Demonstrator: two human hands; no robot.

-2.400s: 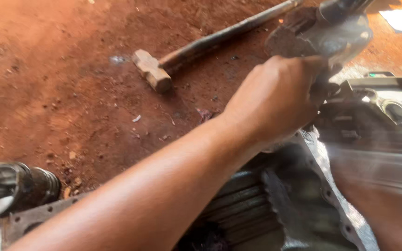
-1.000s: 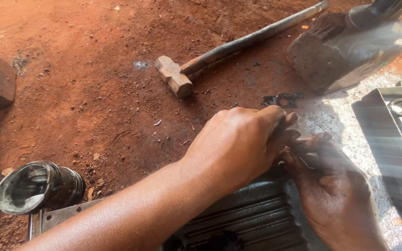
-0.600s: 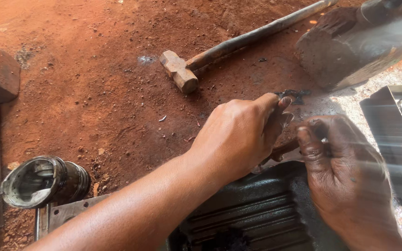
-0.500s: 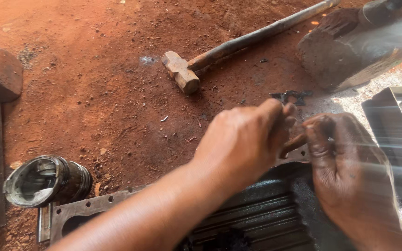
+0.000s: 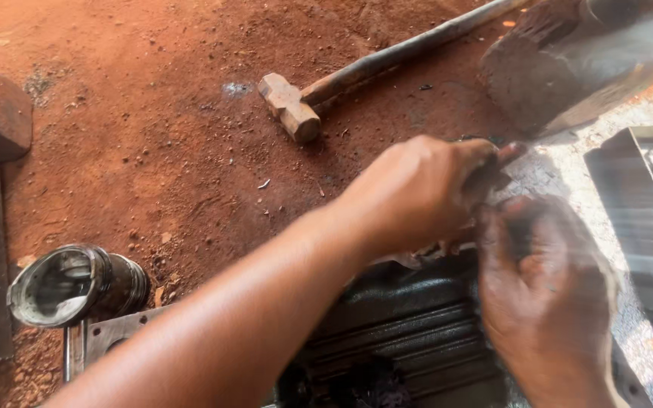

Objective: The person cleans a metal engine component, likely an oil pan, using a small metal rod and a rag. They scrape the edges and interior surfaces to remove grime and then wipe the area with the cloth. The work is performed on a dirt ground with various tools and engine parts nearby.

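left hand [image 5: 425, 193] reaches in from lower left across the frame, fingers curled tight together, pinching something small and dark at the tips near the top edge of a black ribbed metal casing [image 5: 410, 317]; what the pinched bit is, cannot tell, it's hidden by the knuckles. right hand [image 5: 546, 295] sits just right of it, blurred, fingers bent and close together, resting on the same casing edge; cannot tell if it grips anything. the two hands touch or nearly touch at the fingertips. the casing lies at bottom centre on red dirt ground [image 5: 153, 128], partly under both hands. a hammer [image 5: 290, 107] with a long wooden handle lies on the dirt above the hands, head toward the left, well apart from them. a metal cylinder sleeve [image 5: 77, 283] lies on its side at lower left, open end facing the camera, next to a flat metal plate [image 5: 115, 336]. a big dark engine part [image 5: 576, 60] sits top right. a grey tray [image 5: 644, 189] at right edge.
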